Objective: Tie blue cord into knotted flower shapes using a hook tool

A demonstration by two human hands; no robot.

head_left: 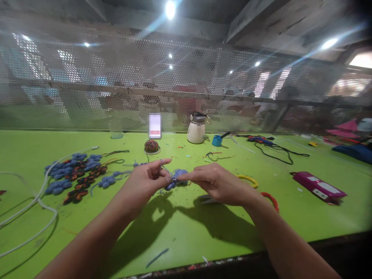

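Note:
Near the middle of the green table, my left hand (151, 175) pinches a small piece of blue yarn work (171, 185), its index finger raised with a strand of yarn around it. My right hand (222, 183) comes in from the other side, fingers closed and tips at the same piece; a tiny metallic glint shows between the hands, but the tool there is too small to make out. Behind the fingertips lies more blue yarn (180, 173). Scissors with red and yellow handles (271, 201) lie partly hidden under my right hand.
Blue knitted flowers (59, 186) and dark orange ones (78, 190) lie left beside a white cable (43, 186). Behind are a yarn ball (151, 146), a phone (155, 126), a jug (196, 130) and a blue pot (217, 141). A magenta power strip (318, 186) sits right.

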